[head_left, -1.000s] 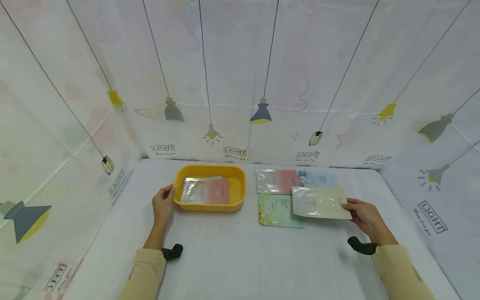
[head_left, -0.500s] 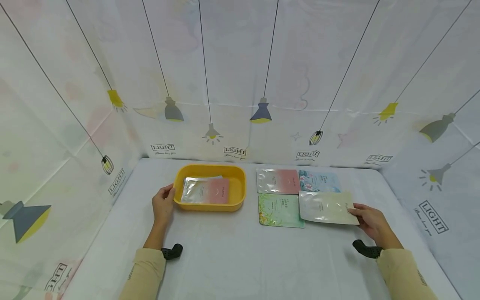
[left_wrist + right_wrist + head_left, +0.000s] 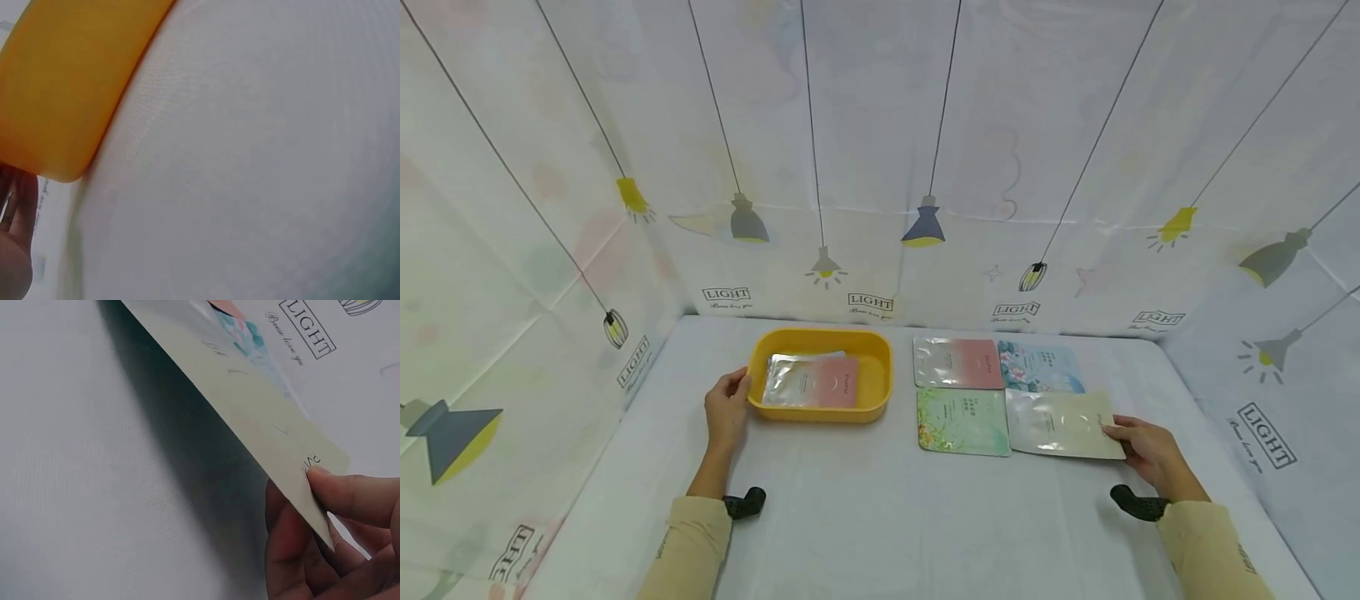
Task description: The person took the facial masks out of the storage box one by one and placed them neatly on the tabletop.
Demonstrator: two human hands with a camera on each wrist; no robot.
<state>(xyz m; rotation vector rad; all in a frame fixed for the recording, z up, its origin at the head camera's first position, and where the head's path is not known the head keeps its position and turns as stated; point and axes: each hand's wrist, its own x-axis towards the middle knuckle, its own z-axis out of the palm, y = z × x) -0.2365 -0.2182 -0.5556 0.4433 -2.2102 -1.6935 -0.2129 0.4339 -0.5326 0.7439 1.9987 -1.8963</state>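
Note:
My right hand (image 3: 1150,450) pinches the right edge of a cream and silver sheet mask packet (image 3: 1063,423). In the right wrist view the thumb (image 3: 356,494) presses its top, fingers lie beneath, and the held edge is raised above the table. Left of it lies a green flowered mask packet (image 3: 962,422). Behind are a pink and silver packet (image 3: 957,362) and a blue flowered packet (image 3: 1040,367). My left hand (image 3: 727,408) holds the left rim of a yellow tray (image 3: 876,375); the left wrist view shows only part of that hand (image 3: 15,237). Inside the tray, a pink and silver packet (image 3: 812,383) overlaps another.
A white cloth covers the table (image 3: 925,525). Patterned curtains (image 3: 865,167) with printed lamps stand behind and at both sides. Each wrist wears a black camera mount, such as the left one (image 3: 745,504).
My right hand has moved right and nearer, lowering the cream packet beside the green one and uncovering more of the blue and green packets. The left hand and tray have stayed put.

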